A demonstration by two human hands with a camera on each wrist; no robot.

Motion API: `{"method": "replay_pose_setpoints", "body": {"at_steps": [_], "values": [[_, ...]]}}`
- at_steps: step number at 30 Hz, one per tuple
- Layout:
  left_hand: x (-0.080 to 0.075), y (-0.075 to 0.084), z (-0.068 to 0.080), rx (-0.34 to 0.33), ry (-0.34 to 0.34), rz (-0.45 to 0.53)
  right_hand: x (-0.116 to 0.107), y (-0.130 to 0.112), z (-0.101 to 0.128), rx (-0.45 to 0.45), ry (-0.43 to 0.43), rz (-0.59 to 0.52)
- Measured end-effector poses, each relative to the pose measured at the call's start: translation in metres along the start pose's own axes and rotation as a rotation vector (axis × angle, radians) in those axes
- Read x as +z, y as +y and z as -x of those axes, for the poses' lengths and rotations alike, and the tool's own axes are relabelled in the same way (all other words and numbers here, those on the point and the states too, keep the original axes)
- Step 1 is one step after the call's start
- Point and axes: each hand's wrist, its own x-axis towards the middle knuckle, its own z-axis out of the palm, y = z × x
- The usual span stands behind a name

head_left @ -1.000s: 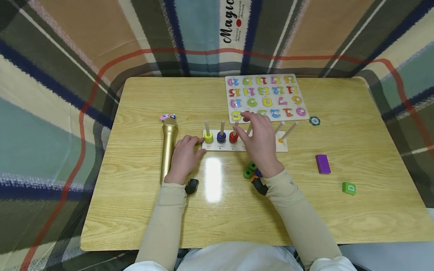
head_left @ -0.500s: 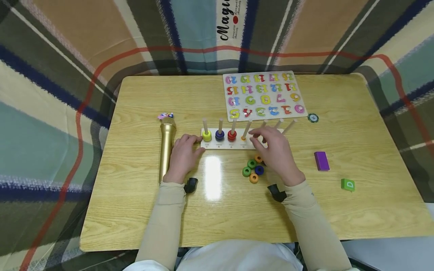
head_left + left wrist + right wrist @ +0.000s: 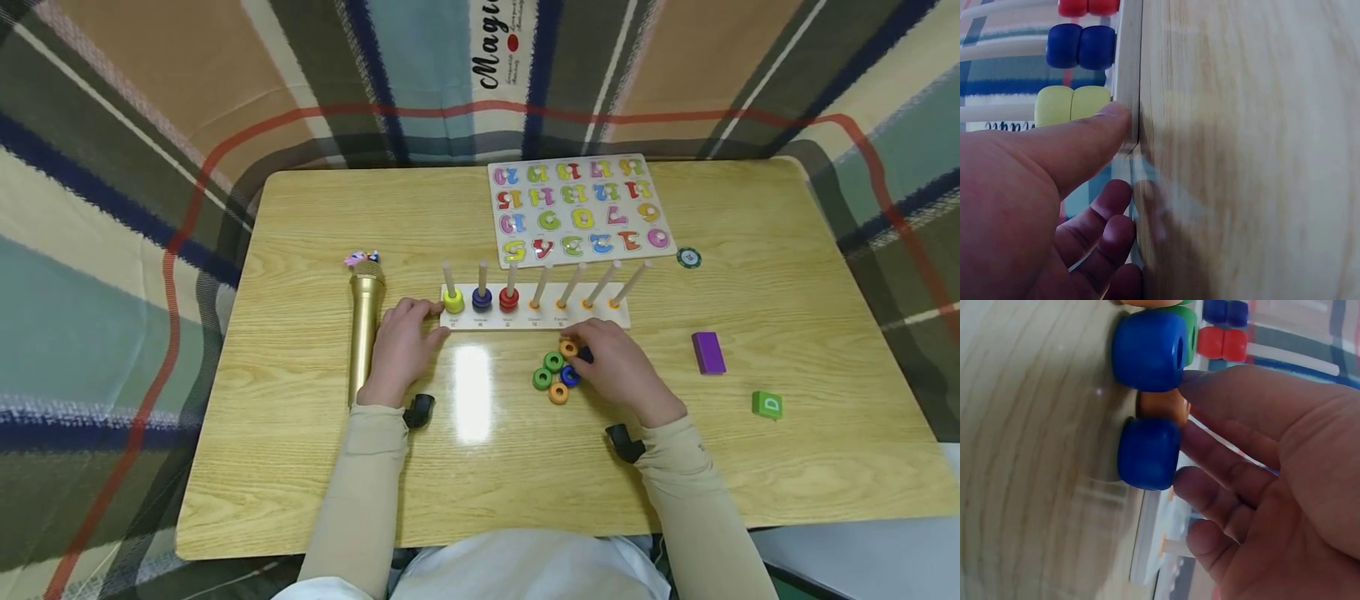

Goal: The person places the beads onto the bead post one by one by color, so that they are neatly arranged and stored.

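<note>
My left hand (image 3: 401, 346) rests at the left end of a white peg board (image 3: 600, 315). In the left wrist view its thumb (image 3: 1094, 140) touches the board's front edge beside two yellow rings (image 3: 1057, 105). Other fingers curl loosely below. Two blue rings (image 3: 482, 300) and red rings (image 3: 508, 300) sit on neighbouring pegs. My right hand (image 3: 618, 367) reaches into loose rings in front of the board. Its thumb touches a blue ring (image 3: 1147, 350); other fingers lie behind an orange ring (image 3: 1161, 406) and another blue ring (image 3: 1147, 453). Two green rings (image 3: 553, 361) lie beside them.
A gold microphone (image 3: 365, 325) lies left of my left hand. Behind the peg board is a number puzzle board (image 3: 577, 212), with a round chip (image 3: 688, 257) at its corner. A purple block (image 3: 708, 352) and a green letter block (image 3: 767, 405) lie right.
My right hand has moved from over the red-ring peg, rightward across the bare pegs, then down to the loose rings. The left hand stays at the board's end.
</note>
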Motion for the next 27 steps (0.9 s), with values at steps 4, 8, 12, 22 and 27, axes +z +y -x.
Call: {"method": "replay_pose_setpoints", "body": {"at_steps": [4, 8, 12, 22, 27], "values": [[0.001, -0.002, 0.0, -0.002, 0.003, 0.006, 0.002, 0.001, -0.001, 0.009, 0.015, 0.012], [0.002, -0.003, -0.001, 0.002, 0.004, 0.007, 0.001, 0.0, 0.0, 0.023, 0.055, -0.017], [0.002, -0.003, -0.002, 0.0, -0.003, 0.012, -0.012, -0.006, 0.002, -0.003, 0.149, -0.095], [0.001, -0.004, -0.002, -0.012, -0.005, 0.012, -0.042, -0.045, -0.015, -0.162, 0.571, -0.181], [0.001, -0.005, -0.001, -0.006, 0.001, 0.015, -0.044, -0.053, -0.029, -0.15, 0.607, -0.189]]}}
